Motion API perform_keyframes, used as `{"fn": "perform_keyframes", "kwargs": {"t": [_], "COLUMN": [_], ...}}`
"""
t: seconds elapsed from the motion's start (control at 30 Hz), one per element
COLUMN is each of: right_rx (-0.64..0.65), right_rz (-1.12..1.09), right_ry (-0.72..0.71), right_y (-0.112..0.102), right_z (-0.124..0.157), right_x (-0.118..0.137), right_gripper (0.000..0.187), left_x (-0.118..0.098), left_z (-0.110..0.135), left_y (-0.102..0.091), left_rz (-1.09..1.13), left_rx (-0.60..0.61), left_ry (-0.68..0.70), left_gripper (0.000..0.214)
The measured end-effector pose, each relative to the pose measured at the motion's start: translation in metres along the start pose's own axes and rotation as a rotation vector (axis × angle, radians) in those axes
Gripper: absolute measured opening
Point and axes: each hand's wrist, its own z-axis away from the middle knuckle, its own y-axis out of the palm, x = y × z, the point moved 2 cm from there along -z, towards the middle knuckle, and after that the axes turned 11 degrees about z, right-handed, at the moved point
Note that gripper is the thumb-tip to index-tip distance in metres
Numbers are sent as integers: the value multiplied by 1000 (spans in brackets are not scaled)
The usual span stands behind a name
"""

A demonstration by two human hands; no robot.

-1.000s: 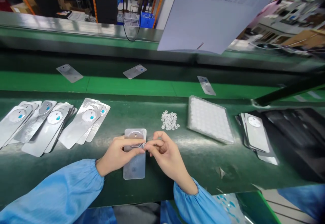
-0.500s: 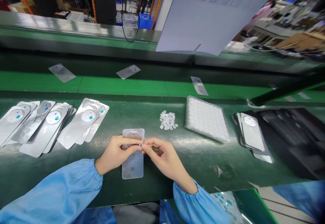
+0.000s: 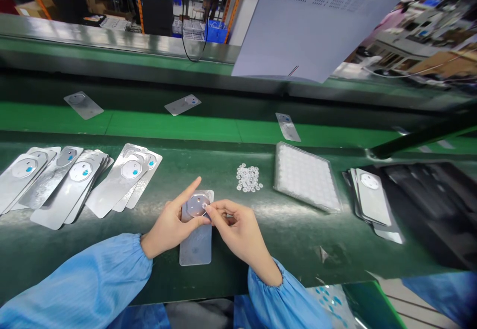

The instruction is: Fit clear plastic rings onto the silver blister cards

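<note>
A thin silvery-grey rectangular plate [image 3: 196, 248] with rounded corners lies flat before me, an octagonal window near its far end. My left hand [image 3: 168, 228] rests at its left side, thumb and index finger spread wide, the thumb lying across the plate. My right hand [image 3: 240, 230] pinches a small clear round piece [image 3: 204, 206] over the right part of the window; fingertips partly hide it. Whether the piece touches the plate I cannot tell. Beyond my right hand lies a loose pile of small clear round pieces [image 3: 249, 178].
A clear tray of white round parts [image 3: 306, 177] stands right of the pile. Overlapping plates [image 3: 80, 172] with blue tabs lie at left, a smaller stack [image 3: 372, 195] at right. Single plates [image 3: 287, 126] lie on the green belt [image 3: 223, 131]. A paper sheet [image 3: 286, 36] hangs above.
My left index finger has lifted away from the small round piece and stretched outward. My right hand has brought the piece slightly farther, over the window. Plates on the belt have shifted left.
</note>
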Motion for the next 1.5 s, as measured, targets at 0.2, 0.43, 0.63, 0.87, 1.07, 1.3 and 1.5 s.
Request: {"fn": "perform_keyframes", "kwargs": {"t": [0.2, 0.43, 0.63, 0.87, 1.07, 1.3, 1.5], "right_rx": [-2, 36, 79, 150, 163, 235, 227], "right_rz": [47, 50, 111, 182, 188, -56, -320], "right_ry": [14, 33, 29, 23, 77, 54, 44], "right_y": [1, -1, -8, -14, -21, -16, -5], "right_z": [-1, -5, -10, -15, -21, -28, -28], "right_x": [2, 4, 7, 15, 21, 5, -26], "right_gripper": [36, 35, 32, 28, 32, 45, 59], "left_x": [0, 0, -1, -4, -7, -5, -7], "left_z": [0, 0, 0, 0, 3, -5, -8], "left_y": [2, 4, 4, 4, 3, 1, 0], "left_rz": [182, 310, 321, 330, 415, 402, 380], "left_rx": [22, 20, 30, 37, -5, -94, -185], "left_ry": [-23, -50, -69, -104, -89, -216, -236], "left_gripper": [104, 116, 118, 121, 116, 66, 36]}}
